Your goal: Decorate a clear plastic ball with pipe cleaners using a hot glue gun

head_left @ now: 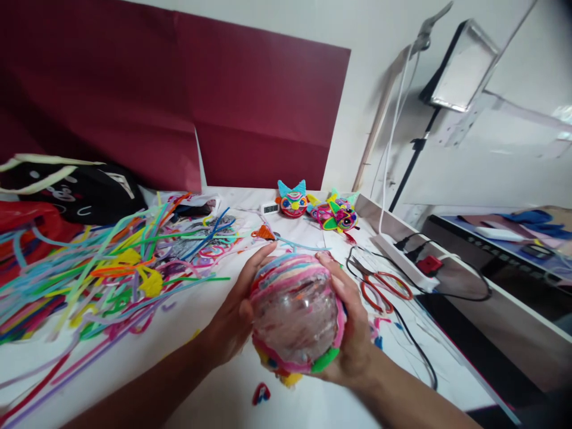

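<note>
Between my two hands is a clear round ball (295, 322), partly wrapped in coloured pipe cleaners. Pink, blue and red strands cover its top, pink runs along its rim, and green and yellow bits show below. The middle facing me is bare and see-through. My left hand (241, 316) is wrapped round the left side, its thumb toward me. On the right side my right hand (351, 316) grips it, partly hidden behind the ball. A small red and blue piece (261, 394) lies on the table just below the ball.
Many loose pipe cleaners (111, 274) spread over the left of the table. Red-handled scissors (379, 283) lie at right, near a power strip (409, 262) with cables. Finished-looking colourful figures (293, 199) and a small white timer (269, 208) stand at the back. A black bag (89, 190) sits at far left.
</note>
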Demonstrator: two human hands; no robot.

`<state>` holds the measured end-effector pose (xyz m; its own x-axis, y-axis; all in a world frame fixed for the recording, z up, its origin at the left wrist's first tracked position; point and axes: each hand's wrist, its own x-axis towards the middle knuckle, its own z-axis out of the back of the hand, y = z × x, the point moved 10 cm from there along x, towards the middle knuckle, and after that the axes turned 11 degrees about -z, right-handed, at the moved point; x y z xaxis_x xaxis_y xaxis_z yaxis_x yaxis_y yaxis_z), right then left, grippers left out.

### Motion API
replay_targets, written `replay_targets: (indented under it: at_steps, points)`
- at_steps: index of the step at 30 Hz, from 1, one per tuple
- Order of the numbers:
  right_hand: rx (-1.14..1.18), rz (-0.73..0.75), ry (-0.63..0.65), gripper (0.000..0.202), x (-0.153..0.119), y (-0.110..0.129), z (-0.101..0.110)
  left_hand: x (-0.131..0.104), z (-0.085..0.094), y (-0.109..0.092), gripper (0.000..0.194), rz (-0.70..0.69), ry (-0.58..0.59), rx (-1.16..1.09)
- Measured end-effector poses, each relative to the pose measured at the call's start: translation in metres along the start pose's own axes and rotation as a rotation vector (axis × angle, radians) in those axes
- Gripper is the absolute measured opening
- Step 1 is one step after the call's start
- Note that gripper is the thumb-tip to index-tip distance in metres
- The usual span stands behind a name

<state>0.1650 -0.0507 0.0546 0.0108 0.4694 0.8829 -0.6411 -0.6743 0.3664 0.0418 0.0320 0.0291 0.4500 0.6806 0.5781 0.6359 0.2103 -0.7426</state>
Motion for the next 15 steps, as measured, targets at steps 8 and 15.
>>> replay_targets:
  at_steps: [8, 15]
  points:
    - [0.005, 0.021, 0.015, 0.113, 0.002, 0.004, 0.0, 0.001, -0.003, 0.004, 0.061, 0.087, -0.001, -0.097]
    - [-0.022, 0.01, 0.052, 0.115, 0.002, 0.003, -0.001, -0.003, 0.004, 0.012, 0.061, 0.112, -0.083, -0.144]
